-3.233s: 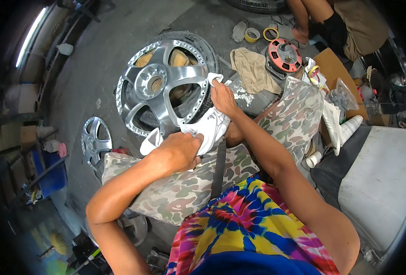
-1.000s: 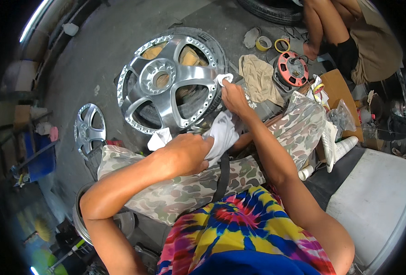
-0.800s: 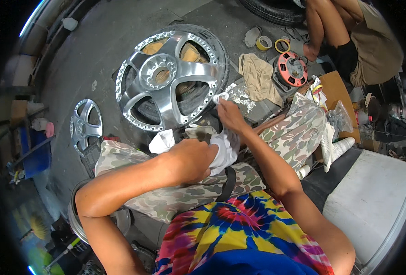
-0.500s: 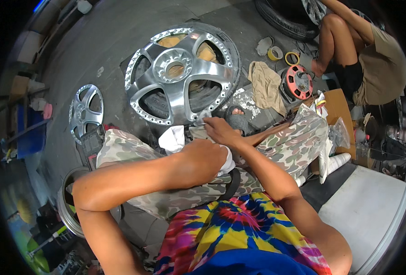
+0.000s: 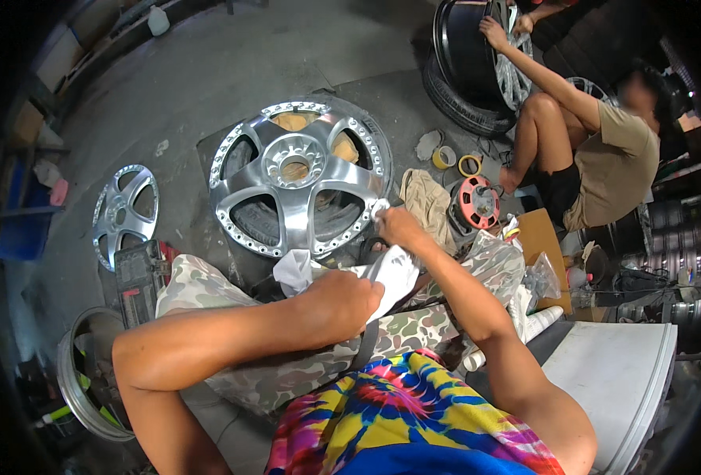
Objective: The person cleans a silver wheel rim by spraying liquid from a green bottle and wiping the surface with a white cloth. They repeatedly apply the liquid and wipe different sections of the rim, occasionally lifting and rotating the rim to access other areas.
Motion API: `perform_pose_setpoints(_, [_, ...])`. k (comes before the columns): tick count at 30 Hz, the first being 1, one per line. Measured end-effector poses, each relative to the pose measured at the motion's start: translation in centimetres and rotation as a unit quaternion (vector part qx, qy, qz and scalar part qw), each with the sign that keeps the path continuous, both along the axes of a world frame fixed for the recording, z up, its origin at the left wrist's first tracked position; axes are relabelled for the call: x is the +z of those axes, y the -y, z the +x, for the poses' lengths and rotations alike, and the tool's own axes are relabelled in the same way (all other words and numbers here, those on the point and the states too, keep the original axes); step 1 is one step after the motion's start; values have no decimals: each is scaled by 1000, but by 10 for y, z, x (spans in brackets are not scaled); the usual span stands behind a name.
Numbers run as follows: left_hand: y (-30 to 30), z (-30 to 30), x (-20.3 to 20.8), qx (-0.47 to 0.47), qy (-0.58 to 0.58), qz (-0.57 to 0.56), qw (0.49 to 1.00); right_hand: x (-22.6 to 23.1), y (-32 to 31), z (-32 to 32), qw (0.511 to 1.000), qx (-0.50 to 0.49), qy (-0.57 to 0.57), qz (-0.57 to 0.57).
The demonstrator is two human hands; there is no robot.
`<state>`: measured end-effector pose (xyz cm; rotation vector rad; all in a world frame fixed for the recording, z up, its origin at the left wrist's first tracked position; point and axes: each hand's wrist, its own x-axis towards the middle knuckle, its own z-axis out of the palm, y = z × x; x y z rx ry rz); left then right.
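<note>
A polished silver five-spoke wheel face (image 5: 303, 214) lies flat on a tyre in front of me, with holes all round its rim. My right hand (image 5: 402, 229) is closed on a small wad of white cloth (image 5: 379, 207), pressed against the wheel's near right rim. My left hand (image 5: 341, 299) is closed round a longer white cloth (image 5: 394, 277) that hangs between my hands. Whether the two cloth parts are one piece, I cannot tell. Another pale cloth (image 5: 293, 271) rests by the wheel's near edge.
A smaller silver wheel face (image 5: 126, 207) lies at left, near a dark case (image 5: 141, 273). To the right are a tan cloth (image 5: 426, 206), tape rolls (image 5: 444, 157) and a red cable reel (image 5: 478, 202). A seated person (image 5: 611, 158) and another person's hands hold an upright wheel (image 5: 469, 59).
My right hand has moved right and farther up along the rim with its cloth wad. More of the white cloth shows beside my left fist. The head view has tilted upward.
</note>
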<state>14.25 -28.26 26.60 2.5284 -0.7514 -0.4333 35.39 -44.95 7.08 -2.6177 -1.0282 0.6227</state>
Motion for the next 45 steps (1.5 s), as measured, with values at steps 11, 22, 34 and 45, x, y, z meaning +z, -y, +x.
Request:
perform_pose_setpoints(11, [-8, -22, 3, -15, 81, -55, 995, 40, -64, -103, 948, 297, 44, -107])
perform_pose_setpoints(22, [-23, -70, 0, 75, 46, -38, 995, 33, -55, -80, 896, 411, 150, -79])
perform_pose_setpoints(34, [-7, -89, 37, 33, -107, 132, 985, 52, -138, -135, 787, 548, 240, -151])
perform_pose_setpoints(45, [-21, -95, 38, 174, -110, 227, 952, 36, -316, -142, 776, 544, 310, -71])
